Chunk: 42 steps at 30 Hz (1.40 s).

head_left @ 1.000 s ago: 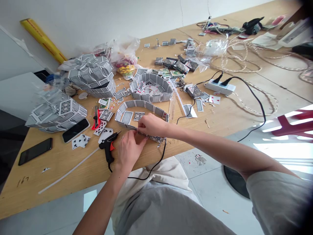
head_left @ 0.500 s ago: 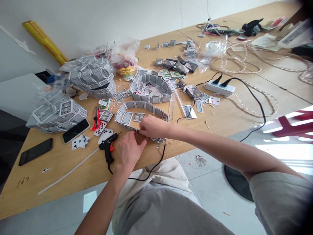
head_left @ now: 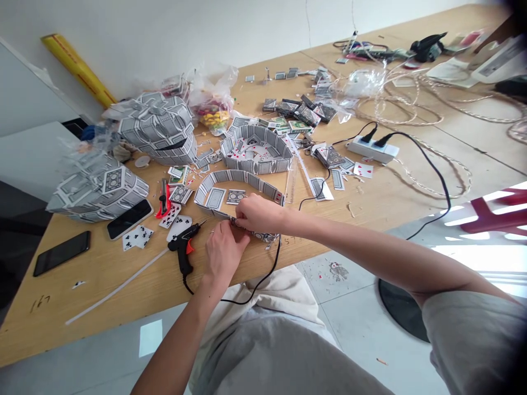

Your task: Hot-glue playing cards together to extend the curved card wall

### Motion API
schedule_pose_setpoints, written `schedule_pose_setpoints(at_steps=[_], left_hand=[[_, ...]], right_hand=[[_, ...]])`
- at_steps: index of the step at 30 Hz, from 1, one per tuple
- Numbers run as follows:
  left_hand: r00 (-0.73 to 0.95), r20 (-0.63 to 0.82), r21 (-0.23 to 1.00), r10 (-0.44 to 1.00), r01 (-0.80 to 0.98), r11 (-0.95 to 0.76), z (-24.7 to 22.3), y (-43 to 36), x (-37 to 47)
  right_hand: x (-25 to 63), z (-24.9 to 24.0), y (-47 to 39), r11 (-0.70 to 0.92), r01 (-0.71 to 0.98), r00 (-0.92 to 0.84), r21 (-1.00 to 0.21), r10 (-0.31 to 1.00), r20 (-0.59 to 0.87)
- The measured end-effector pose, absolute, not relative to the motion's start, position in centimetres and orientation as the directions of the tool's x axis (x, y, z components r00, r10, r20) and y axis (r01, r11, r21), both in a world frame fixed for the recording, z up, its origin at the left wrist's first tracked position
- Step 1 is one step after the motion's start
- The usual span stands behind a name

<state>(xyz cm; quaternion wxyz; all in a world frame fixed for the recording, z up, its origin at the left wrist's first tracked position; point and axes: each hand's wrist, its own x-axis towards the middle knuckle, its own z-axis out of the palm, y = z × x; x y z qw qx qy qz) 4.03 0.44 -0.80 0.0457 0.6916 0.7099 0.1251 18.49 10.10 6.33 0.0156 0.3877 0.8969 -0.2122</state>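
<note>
A ring-shaped wall of playing cards [head_left: 247,176] stands on the table in front of me. My right hand [head_left: 258,213] pinches its near side from above. Against the outside of that same stretch, my left hand [head_left: 224,241] presses with curled fingers, and its fingertips meet the right hand's. Two cards lie inside the ring, one of them a patterned card [head_left: 236,197]. Left of my left hand rests a black glue gun [head_left: 181,246] with a red trigger, its nozzle toward the ring. The exact spot pinched is hidden behind my fingers.
Behind stands another card-walled ring [head_left: 257,163]. Folded-card boxes [head_left: 99,189] sit at left near two phones [head_left: 61,253]. A red cutter [head_left: 163,200], loose cards [head_left: 138,237] and a thin white stick [head_left: 117,286] lie nearby. A power strip [head_left: 373,149] and its cables occupy the right.
The view has shifted slightly. Both hands keep their places on the near wall of the card ring, with hardly any visible movement.
</note>
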Motion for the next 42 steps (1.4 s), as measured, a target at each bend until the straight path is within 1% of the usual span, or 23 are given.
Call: schedule_pose_setpoints(at_steps=[10, 19, 25, 29, 37, 42], left_hand=[[-0.051, 0.155, 0.357, 0.987, 0.934, -0.008, -1.2, 0.5, 3.6], [-0.067, 0.131, 0.407, 0.989, 0.913, 0.007, -0.9, 0.8, 3.7], [-0.081, 0.121, 0.388, 0.989, 0.921, 0.028, -1.0, 0.3, 3.6], [-0.068, 0.125, 0.345, 0.990, 0.938, 0.021, -1.0, 0.1, 3.2], [-0.101, 0.079, 0.314, 0.992, 0.947, 0.072, -0.5, 0.6, 3.9], [-0.086, 0.049, 0.304, 0.995, 0.950, 0.067, 0.0, 0.9, 3.9]], right_hand=[[18.4, 6.4, 10.2, 0.620, 0.691, -0.710, -0.373, 0.679, -0.188], [18.4, 6.1, 10.1, 0.627, 0.693, -0.710, -0.355, 0.678, -0.188], [18.3, 6.0, 10.3, 0.626, 0.698, -0.706, -0.347, 0.682, -0.190], [18.3, 5.8, 10.4, 0.618, 0.706, -0.698, -0.345, 0.689, -0.194], [18.2, 5.9, 10.4, 0.613, 0.709, -0.697, -0.348, 0.686, -0.211], [18.2, 6.0, 10.3, 0.626, 0.695, -0.710, -0.354, 0.674, -0.203]])
